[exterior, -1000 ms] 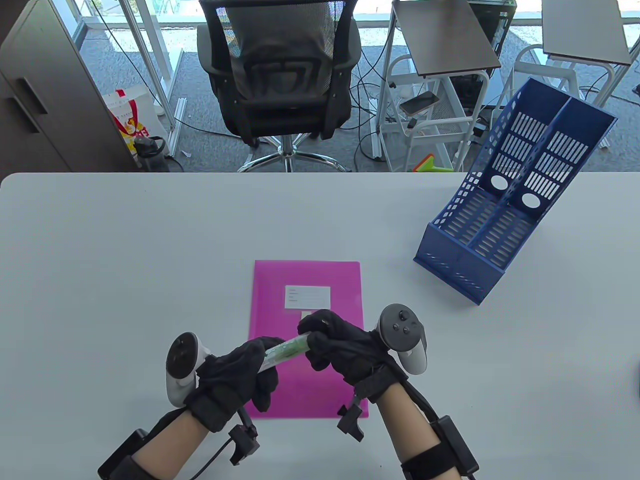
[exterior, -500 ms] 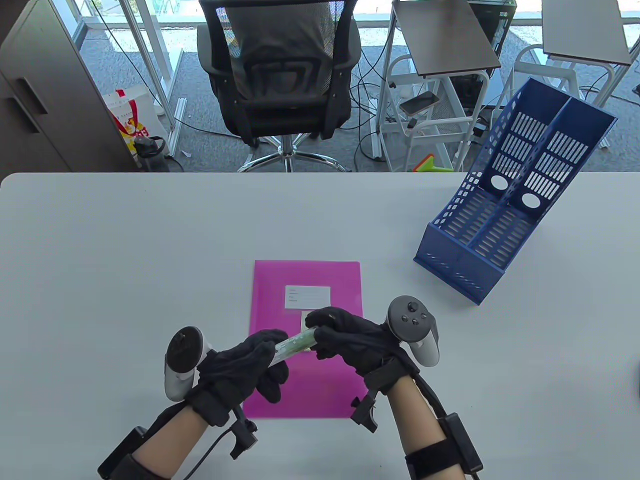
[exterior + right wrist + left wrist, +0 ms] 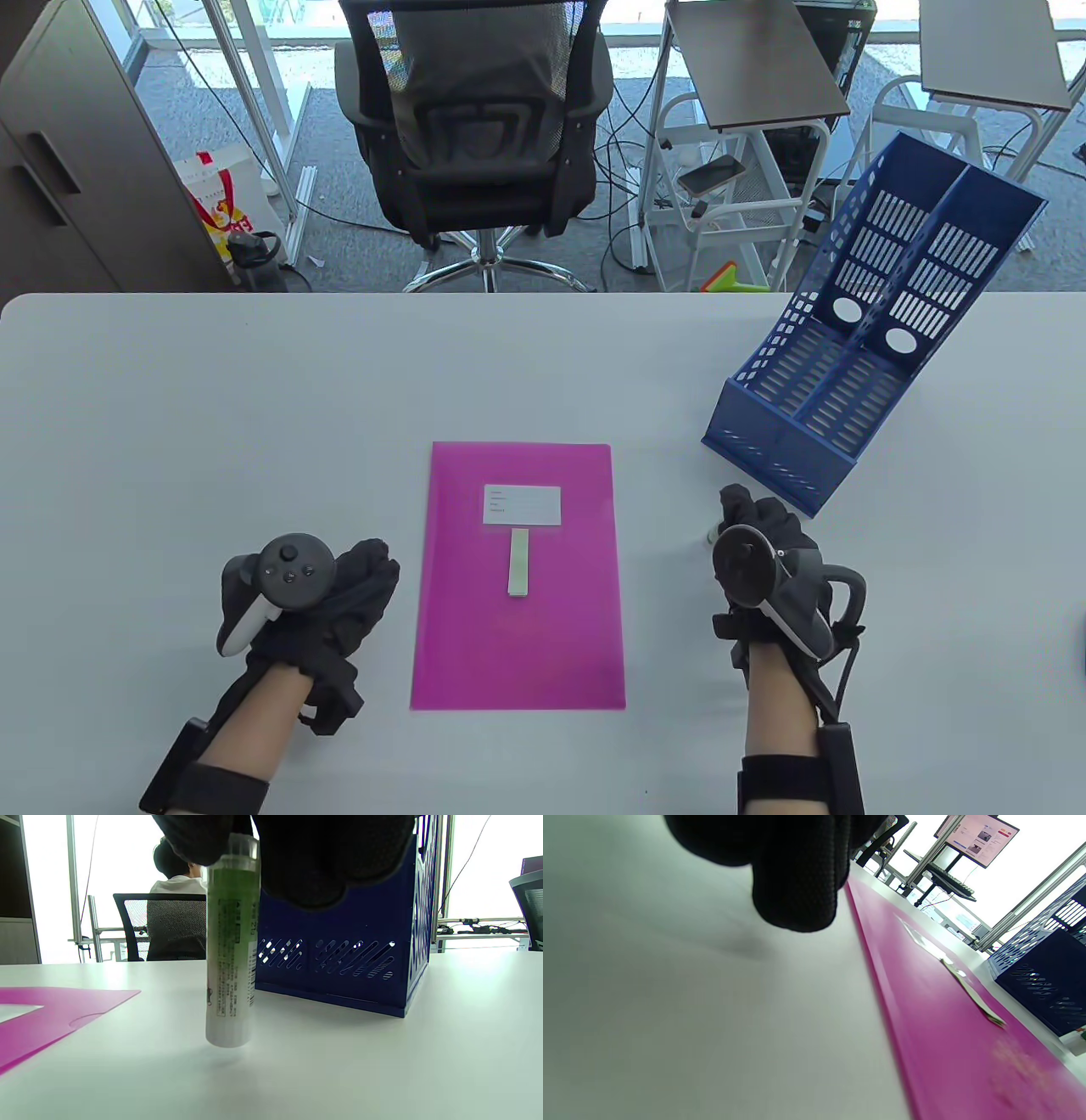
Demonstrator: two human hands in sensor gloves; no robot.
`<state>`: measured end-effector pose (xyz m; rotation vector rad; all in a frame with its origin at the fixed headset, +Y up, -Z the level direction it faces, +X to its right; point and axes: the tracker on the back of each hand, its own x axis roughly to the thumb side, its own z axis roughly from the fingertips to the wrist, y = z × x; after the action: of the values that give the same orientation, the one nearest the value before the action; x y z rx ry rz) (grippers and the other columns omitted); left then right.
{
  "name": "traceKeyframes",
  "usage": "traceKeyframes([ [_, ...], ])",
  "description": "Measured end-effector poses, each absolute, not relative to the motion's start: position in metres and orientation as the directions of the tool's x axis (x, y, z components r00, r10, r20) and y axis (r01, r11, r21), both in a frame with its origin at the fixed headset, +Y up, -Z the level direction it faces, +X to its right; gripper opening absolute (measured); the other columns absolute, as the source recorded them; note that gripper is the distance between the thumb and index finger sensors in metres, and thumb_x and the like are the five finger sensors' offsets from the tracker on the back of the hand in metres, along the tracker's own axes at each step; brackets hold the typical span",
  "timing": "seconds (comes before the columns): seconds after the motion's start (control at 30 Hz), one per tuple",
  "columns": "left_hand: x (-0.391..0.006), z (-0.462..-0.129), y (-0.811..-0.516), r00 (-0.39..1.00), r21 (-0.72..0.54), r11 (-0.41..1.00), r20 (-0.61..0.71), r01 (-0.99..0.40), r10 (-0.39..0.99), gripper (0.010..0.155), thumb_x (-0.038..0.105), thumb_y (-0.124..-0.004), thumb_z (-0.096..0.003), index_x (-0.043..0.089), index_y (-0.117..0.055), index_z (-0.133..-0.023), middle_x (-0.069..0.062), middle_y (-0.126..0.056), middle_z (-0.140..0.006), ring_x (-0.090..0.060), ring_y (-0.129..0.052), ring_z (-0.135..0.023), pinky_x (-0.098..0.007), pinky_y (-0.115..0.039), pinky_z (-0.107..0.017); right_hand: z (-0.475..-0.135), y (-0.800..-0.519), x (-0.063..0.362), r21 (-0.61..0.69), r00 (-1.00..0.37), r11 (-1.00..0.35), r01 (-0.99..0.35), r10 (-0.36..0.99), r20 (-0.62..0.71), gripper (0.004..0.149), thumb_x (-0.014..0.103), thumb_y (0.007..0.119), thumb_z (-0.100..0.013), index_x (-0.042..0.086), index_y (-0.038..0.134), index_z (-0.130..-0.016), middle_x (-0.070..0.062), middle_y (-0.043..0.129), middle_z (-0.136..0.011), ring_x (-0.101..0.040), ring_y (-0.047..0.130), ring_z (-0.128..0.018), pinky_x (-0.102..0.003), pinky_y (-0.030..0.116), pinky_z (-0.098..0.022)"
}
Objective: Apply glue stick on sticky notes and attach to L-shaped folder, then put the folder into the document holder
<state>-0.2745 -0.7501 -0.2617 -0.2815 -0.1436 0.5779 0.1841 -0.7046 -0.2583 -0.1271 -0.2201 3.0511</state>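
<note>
Glue stick (image 3: 231, 942) (label unreadable) upright in R hand (image 3: 764, 552); L hand (image 3: 339, 594) curled, empty.

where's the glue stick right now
The glue stick stands upright on the table, held at its top by the right hand, between the pink folder and the blue document holder.

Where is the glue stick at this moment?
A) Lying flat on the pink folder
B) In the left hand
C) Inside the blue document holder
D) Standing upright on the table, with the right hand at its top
D: in the right wrist view the glue stick stands upright on the table, the right hand gripping its top, in front of the blue document holder.
</note>
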Motion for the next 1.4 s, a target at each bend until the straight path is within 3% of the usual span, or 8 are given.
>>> traceKeyframes([
  [0.27,-0.278,-0.264,-0.751,0.829,-0.319,0.787,0.01,-0.528,0.56,0.057,0.047,-0.055,-0.0573,0.01,-0.063,-0.1,-0.02,-0.083,-0.084,-0.027,-0.1,-0.054,-0.044,-0.08,-0.042,-0.261,-0.705,0.183,-0.041,-0.987,-0.991,-0.126,0.129,-0.095,0.053,0.033,0.071,-0.06,0.024,0.057,-0.111,-0.02,0.065,-0.106,-0.037,0.078,-0.085,-0.055,0.067,-0.064],
  [0.5,-0.274,-0.264,-0.755,0.816,-0.349,0.766,0.008,-0.539,0.578,0.058,0.046,-0.056,-0.0573,0.006,-0.062,-0.099,-0.022,-0.083,-0.084,-0.028,-0.1,-0.054,-0.035,-0.083,-0.031,-0.25,-0.675,0.153,-0.245,-0.996,-0.966,-0.084,0.071,0.063,0.068,0.043,0.071,-0.059,0.016,0.043,-0.115,-0.021,0.044,-0.115,-0.045,0.054,-0.101,-0.062,0.05,-0.073],
  [0.6,-0.269,-0.263,-0.76,0.787,-0.398,0.722,0.001,-0.565,0.617,0.058,0.045,-0.057,-0.0571,0.003,-0.065,-0.097,-0.023,-0.086,-0.082,-0.026,-0.104,-0.051,-0.03,-0.085,-0.024,-0.254,-0.686,0.121,-0.047,-0.973,-0.993,-0.11,0.098,0.21,0.055,0.041,0.074,-0.057,0.019,0.064,-0.107,-0.013,0.069,-0.107,-0.038,0.075,-0.092,-0.057,0.064,-0.068],
  [0.77,-0.263,-0.261,-0.769,0.706,-0.454,0.621,-0.025,-0.639,0.708,0.059,0.044,-0.055,-0.0579,0.001,-0.064,-0.097,-0.025,-0.084,-0.082,-0.026,-0.106,-0.05,-0.028,-0.086,-0.021,-0.26,-0.738,0.083,0.578,-0.957,-0.811,0.09,0.09,0.275,0.079,0.051,0.071,-0.058,0.029,0.026,-0.118,-0.006,0.012,-0.125,-0.047,0.012,-0.113,-0.069,0.028,-0.077],
  [0.9,-0.261,-0.26,-0.776,0.603,-0.462,0.497,-0.109,-0.735,0.79,0.061,0.044,-0.055,-0.0579,-0.002,-0.061,-0.098,-0.027,-0.08,-0.082,-0.025,-0.107,-0.052,-0.027,-0.086,-0.019,-0.258,-0.763,0.069,0.624,-0.938,-0.737,0.26,-0.039,0.345,0.089,0.055,0.071,-0.055,0.03,0.009,-0.113,-0.006,-0.001,-0.12,-0.048,0.01,-0.111,-0.07,0.028,-0.077],
  [1.1,-0.261,-0.257,-0.781,0.454,-0.429,0.314,-0.275,-0.847,0.848,0.067,0.048,-0.052,-0.059,-0.003,-0.051,-0.101,-0.033,-0.071,-0.086,-0.031,-0.102,-0.06,-0.027,-0.087,-0.023,-0.257,-0.765,0.066,0.601,-0.939,-0.767,0.225,-0.007,0.343,0.088,0.055,0.071,-0.053,0.029,0.011,-0.113,-0.007,0.0,-0.12,-0.049,0.015,-0.112,-0.071,0.031,-0.076],
  [1.3,-0.27,-0.252,-0.801,0.015,-0.309,-0.165,-0.506,-0.937,0.863,0.074,0.051,-0.053,-0.06,-0.008,-0.037,-0.102,-0.038,-0.053,-0.091,-0.033,-0.098,-0.06,-0.026,-0.084,-0.026,-0.257,-0.766,0.065,0.609,-0.942,-0.766,0.207,0.011,0.335,0.088,0.054,0.071,-0.054,0.028,0.011,-0.113,-0.008,0.001,-0.119,-0.05,0.014,-0.111,-0.07,0.032,-0.076],
  [1.4,-0.269,-0.252,-0.804,0.072,-0.356,-0.132,-0.506,-0.925,0.86,0.08,0.056,-0.054,-0.0602,-0.007,-0.03,-0.103,-0.035,-0.05,-0.095,-0.025,-0.097,-0.055,-0.022,-0.083,-0.026,-0.257,-0.767,0.066,0.611,-0.942,-0.765,0.204,0.016,0.334,0.088,0.054,0.071,-0.054,0.028,0.011,-0.113,-0.007,0.001,-0.119,-0.05,0.014,-0.111,-0.07,0.032,-0.076],
])
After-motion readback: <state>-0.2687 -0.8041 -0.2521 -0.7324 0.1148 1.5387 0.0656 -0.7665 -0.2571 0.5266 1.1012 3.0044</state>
